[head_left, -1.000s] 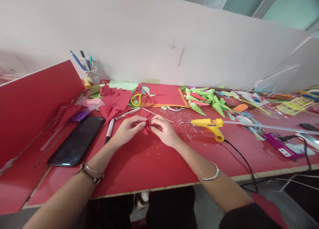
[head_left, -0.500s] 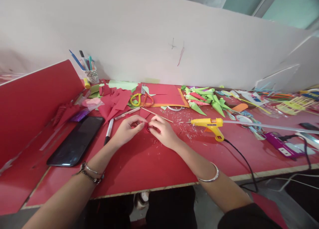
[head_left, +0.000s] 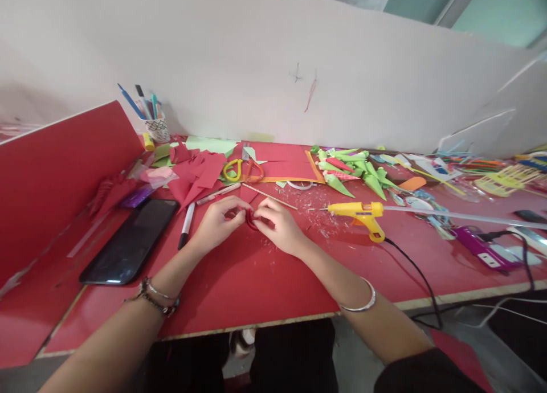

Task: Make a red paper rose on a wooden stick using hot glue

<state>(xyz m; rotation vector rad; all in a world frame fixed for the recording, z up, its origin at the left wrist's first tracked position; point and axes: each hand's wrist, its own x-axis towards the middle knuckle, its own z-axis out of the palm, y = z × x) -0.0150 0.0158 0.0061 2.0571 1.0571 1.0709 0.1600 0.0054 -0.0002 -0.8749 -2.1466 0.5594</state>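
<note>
My left hand [head_left: 217, 221] and my right hand [head_left: 277, 226] meet at the middle of the red table [head_left: 239, 285]. Both pinch a small rolled piece of red paper [head_left: 249, 219] between thumb and fingertips, low over the tabletop. The paper is mostly hidden by my fingers. A thin wooden stick [head_left: 268, 196] lies just beyond my hands. A black marker [head_left: 187, 225] rests to the left of my left hand.
A yellow glue gun [head_left: 362, 215] with a black cord lies to the right. A black phone [head_left: 130, 241] lies to the left. Red paper scraps [head_left: 197, 174], scissors [head_left: 242, 170], green paper cones [head_left: 354, 171], a pen cup [head_left: 156, 128] and a purple power strip [head_left: 481, 250] line the back.
The red paper was a larger open curl a second ago; now it is rolled tighter and held lower between my fingertips. My hands stayed in place.
</note>
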